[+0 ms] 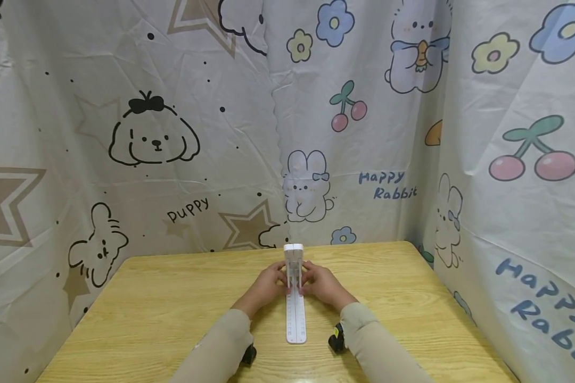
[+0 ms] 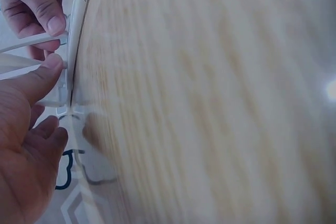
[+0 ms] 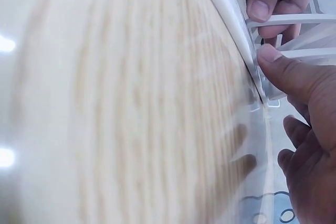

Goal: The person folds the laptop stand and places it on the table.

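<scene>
A white folding stand (image 1: 295,322) stands on the table, its long flat base marked like a ruler and pointing toward me. Its upright part has two side strips and a clear middle. At the left side strip, my left hand (image 1: 270,283) pinches low down with thumb and fingers. My right hand (image 1: 323,285) grips the opposite strip the same way. In the left wrist view the thumb of the left hand (image 2: 31,124) touches a white strip close to the base. The right wrist view has the right hand (image 3: 310,124) in a matching pose. Some fingertips are hidden behind the stand.
The yellow wood-grain table (image 1: 172,298) spreads out on both sides of the stand. A printed curtain (image 1: 220,133) with puppies, rabbits and cherries hangs behind the table and along its sides. Black wrist devices (image 1: 337,339) sit under the sleeves.
</scene>
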Tool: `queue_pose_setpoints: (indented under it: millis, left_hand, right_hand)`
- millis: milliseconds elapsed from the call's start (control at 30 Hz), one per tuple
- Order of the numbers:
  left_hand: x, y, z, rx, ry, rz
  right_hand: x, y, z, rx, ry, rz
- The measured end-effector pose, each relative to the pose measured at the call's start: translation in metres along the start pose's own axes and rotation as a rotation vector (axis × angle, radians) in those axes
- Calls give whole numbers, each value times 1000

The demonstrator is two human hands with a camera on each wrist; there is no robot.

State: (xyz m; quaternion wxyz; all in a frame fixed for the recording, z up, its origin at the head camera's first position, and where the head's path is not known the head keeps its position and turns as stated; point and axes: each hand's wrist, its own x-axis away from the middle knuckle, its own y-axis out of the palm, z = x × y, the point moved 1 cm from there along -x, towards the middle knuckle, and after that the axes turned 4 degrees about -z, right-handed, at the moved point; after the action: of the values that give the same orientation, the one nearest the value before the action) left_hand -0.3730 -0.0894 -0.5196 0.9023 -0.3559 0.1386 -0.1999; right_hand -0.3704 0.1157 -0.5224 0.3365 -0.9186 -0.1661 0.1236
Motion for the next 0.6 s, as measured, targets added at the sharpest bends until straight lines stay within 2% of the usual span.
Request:
queue_pose_setpoints:
  millis: [167,367,600]
  left_hand:
    - [-1,-1,0,4,7,19]
    - [-4,0,-4,-37,25,41]
    - [-6,-1,-4,-56,33,99]
  right_hand:
    - [-1,0,0,2,15,31]
    - [-4,2,2,-1,14,55]
    - [-8,4,3,1,-8,90]
